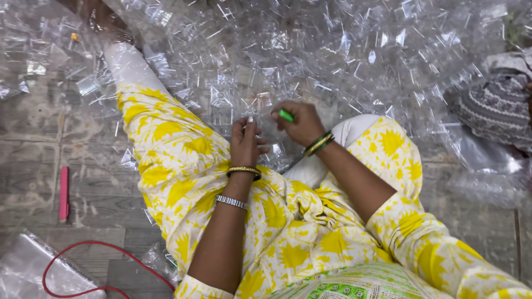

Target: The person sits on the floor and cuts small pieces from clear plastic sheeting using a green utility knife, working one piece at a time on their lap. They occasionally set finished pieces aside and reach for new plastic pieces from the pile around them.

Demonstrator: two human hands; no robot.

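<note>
I sit on the floor in yellow-and-white patterned clothes, legs stretched toward a big heap of clear plastic pieces [310, 50]. My left hand [245, 143], with bangles at the wrist, pinches a small clear plastic piece [265, 128] above my lap. My right hand [299, 122], wearing green bangles, is closed around a small green tool [286, 115] whose tip points at that piece. The two hands are close together, almost touching.
A pink flat stick [64, 194] lies on the wooden floor [39, 144] at the left. A red cord [94, 246] loops over a clear plastic bag [27, 266] at the bottom left. A patterned cloth bundle [499, 105] and plastic sheeting [487, 171] sit at the right.
</note>
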